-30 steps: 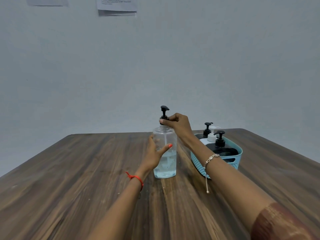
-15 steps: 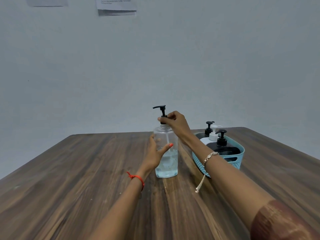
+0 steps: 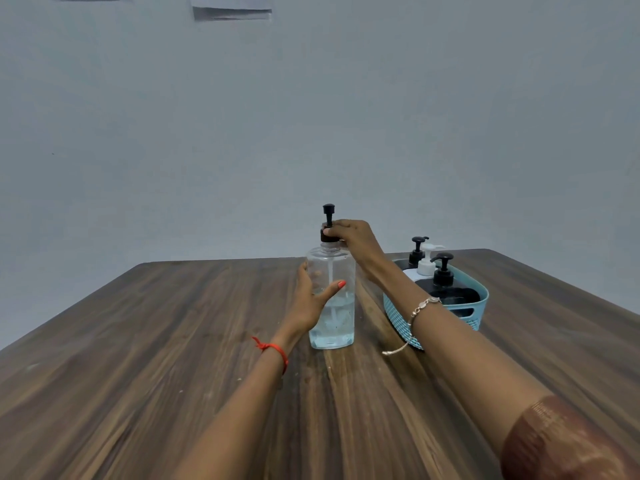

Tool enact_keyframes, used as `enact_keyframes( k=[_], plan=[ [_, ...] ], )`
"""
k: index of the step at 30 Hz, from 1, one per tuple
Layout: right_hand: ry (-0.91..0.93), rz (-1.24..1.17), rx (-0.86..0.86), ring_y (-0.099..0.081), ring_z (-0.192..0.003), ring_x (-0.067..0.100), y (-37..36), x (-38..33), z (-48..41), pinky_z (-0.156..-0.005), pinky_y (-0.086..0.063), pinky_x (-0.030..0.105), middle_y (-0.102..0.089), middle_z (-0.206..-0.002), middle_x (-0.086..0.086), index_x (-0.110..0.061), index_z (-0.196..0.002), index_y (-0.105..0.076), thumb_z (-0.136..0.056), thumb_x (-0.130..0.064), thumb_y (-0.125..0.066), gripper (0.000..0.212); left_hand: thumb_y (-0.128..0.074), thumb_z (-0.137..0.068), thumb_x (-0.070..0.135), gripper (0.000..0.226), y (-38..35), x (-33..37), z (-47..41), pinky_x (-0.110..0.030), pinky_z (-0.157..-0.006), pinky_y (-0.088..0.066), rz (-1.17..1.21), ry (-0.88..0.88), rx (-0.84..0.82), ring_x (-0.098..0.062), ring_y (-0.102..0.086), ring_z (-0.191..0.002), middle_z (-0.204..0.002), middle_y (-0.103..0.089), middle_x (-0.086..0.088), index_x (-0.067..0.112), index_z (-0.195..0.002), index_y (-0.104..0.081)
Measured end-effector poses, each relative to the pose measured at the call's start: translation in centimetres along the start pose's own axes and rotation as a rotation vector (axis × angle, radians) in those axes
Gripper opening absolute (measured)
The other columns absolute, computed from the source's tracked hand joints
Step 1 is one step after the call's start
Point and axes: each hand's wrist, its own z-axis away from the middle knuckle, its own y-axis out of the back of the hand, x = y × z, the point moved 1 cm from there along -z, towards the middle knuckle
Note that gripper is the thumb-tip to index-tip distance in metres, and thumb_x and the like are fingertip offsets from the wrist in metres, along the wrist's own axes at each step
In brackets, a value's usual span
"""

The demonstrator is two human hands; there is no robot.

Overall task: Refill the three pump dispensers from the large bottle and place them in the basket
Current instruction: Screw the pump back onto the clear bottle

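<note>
A large clear bottle (image 3: pixel 331 327), about a third full of pale blue liquid, stands upright mid-table. My left hand (image 3: pixel 311 299) wraps round its body from the left, thumb across the front. My right hand (image 3: pixel 349 237) pinches the black pump collar (image 3: pixel 328 236) at its neck. To the right, a light blue basket (image 3: pixel 398 317) holds three pump dispensers: a black one in front (image 3: pixel 446 289), a white one (image 3: pixel 424 266) behind it, another black one (image 3: pixel 415 252) at the back. My right forearm crosses the basket's left side.
The wooden table (image 3: pixel 173 341) runs wide to the left and towards me. A plain grey wall (image 3: pixel 311 116) rises behind the far edge, with papers (image 3: pixel 231 8) pinned at the top.
The pump head on the large bottle has turned: its spout pointed left half a second ago and now faces along my line of sight. Both hands keep their hold.
</note>
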Motion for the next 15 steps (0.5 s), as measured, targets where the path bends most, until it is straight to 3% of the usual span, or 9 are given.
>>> enact_keyframes(
  k=[2,7,11,13,15],
  plan=[
    [-0.001,-0.007,-0.001,-0.066,-0.076,0.013,0.26,0.14,-0.13,-0.083,-0.050,0.026,-0.068,-0.079,0.004,-0.006,-0.084,-0.069,-0.079,-0.010,-0.070,0.007,-0.067,-0.083,0.033,0.073,-0.06,-0.10,-0.04,-0.038,-0.102,-0.042,0.009,-0.005,0.005,-0.022,-0.044,-0.125,-0.131,-0.041,-0.001,0.024,-0.139,-0.020],
    [0.029,0.113,0.108,-0.067,-0.077,0.012,-0.44,0.58,-0.01,-0.072,-0.051,0.023,-0.069,-0.083,0.002,-0.013,-0.075,-0.052,-0.066,-0.023,-0.083,0.035,-0.067,-0.083,0.034,0.074,-0.03,-0.19,0.04,-0.039,-0.105,-0.039,0.012,-0.004,0.017,-0.022,-0.041,-0.127,-0.138,-0.038,-0.005,0.027,-0.140,-0.019],
    [-0.016,-0.002,-0.049,-0.063,-0.079,0.016,0.24,-0.07,-0.24,-0.081,-0.049,0.025,-0.066,-0.083,0.007,-0.008,-0.085,-0.064,-0.082,-0.010,-0.066,0.004,-0.067,-0.083,0.034,0.075,-0.08,-0.35,-0.14,-0.036,-0.101,-0.041,0.002,0.000,0.021,-0.023,-0.043,-0.125,-0.136,-0.039,-0.006,0.024,-0.140,-0.019],
    [-0.019,-0.032,-0.061,-0.065,-0.077,0.016,0.45,-0.04,-0.29,-0.083,-0.051,0.025,-0.068,-0.081,0.008,-0.007,-0.082,-0.067,-0.079,-0.006,-0.068,0.004,-0.067,-0.083,0.034,0.074,-0.14,-0.38,-0.16,-0.038,-0.102,-0.041,-0.001,-0.003,0.024,-0.023,-0.043,-0.125,-0.136,-0.039,-0.006,0.025,-0.139,-0.020],
    [-0.002,0.016,0.015,-0.066,-0.072,0.010,0.10,0.10,-0.12,-0.074,-0.050,0.019,-0.068,-0.076,0.000,-0.011,-0.077,-0.063,-0.072,-0.012,-0.078,0.015,-0.067,-0.083,0.034,0.074,-0.15,-0.36,0.01,-0.037,-0.103,-0.040,-0.004,-0.010,0.023,-0.022,-0.042,-0.126,-0.137,-0.038,-0.005,0.025,-0.139,-0.020]
  ],
)
